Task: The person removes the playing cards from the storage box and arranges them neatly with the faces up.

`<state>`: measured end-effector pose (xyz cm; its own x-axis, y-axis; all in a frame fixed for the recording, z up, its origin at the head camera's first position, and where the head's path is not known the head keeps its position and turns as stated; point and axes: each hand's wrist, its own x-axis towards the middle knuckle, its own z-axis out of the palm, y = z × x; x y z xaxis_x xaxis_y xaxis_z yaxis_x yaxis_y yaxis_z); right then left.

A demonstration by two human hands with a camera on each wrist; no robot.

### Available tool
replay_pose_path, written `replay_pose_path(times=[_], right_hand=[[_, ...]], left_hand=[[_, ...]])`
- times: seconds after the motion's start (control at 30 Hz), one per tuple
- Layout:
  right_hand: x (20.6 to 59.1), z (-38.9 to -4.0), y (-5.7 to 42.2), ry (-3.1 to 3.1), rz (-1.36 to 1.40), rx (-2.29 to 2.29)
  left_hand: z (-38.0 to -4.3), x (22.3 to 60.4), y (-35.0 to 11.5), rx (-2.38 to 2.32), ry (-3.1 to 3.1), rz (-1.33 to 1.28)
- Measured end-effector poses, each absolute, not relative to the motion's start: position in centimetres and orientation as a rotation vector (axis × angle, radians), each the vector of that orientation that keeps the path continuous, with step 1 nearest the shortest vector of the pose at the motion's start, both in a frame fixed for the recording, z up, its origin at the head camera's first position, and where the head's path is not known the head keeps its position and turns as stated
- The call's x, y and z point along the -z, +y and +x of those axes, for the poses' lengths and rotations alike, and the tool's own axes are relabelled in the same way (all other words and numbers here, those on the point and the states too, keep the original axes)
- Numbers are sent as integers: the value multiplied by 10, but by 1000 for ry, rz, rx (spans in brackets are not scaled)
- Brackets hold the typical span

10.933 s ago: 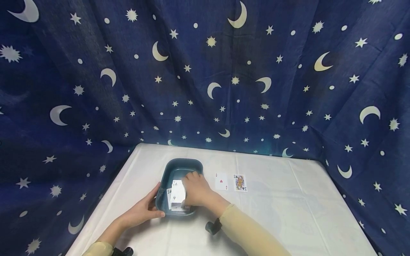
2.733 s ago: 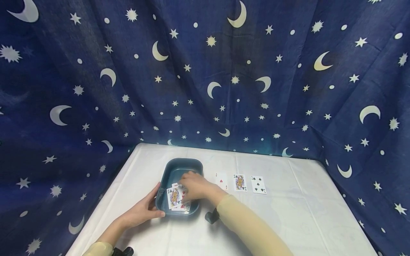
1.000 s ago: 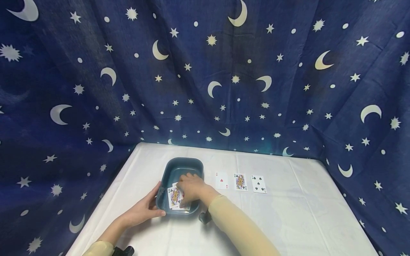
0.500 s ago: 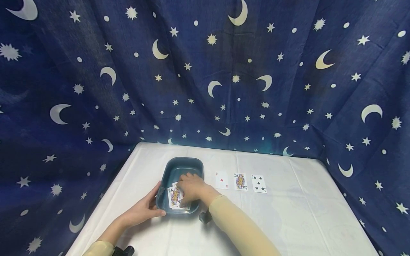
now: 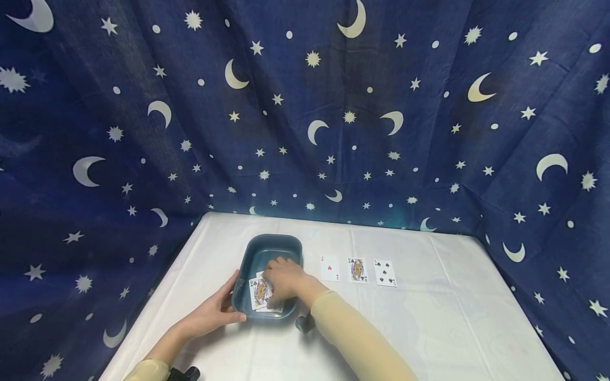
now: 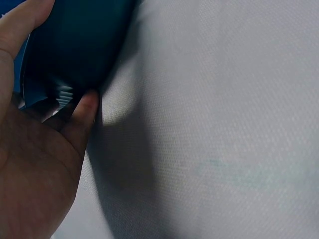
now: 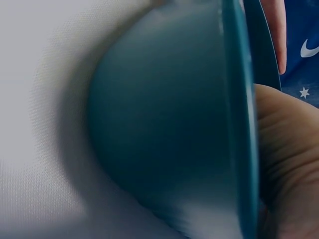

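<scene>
Spades card [image 5: 385, 273] added; tray cards [image 5: 259, 293] partly under right hand [image 5: 287, 280]

white-covered table [image 5: 429, 317] | blue-green tub [image 5: 276, 243] | row beside it: heart ace [image 5: 330, 268], face card [image 5: 358, 270], black five [image 5: 385, 273]

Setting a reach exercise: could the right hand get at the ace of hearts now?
Probably yes: the ace of hearts lies uncovered beside the bin; the right hand need only clear the rim.

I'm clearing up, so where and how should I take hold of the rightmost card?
Probably pinch the rightmost card by its long right edge, coming from the right: it lies flat on the table, with a face card to its left.
</scene>
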<state>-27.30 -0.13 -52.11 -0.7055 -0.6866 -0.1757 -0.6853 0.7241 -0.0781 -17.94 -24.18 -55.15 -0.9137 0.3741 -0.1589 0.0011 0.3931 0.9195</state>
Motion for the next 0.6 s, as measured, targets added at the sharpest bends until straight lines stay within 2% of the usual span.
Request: replay_pose_path(times=[0.6], right_hand=[[501,-278,21,2805,-1242,186]], left_hand=[[-179,553,-242,-1556,2298,347]])
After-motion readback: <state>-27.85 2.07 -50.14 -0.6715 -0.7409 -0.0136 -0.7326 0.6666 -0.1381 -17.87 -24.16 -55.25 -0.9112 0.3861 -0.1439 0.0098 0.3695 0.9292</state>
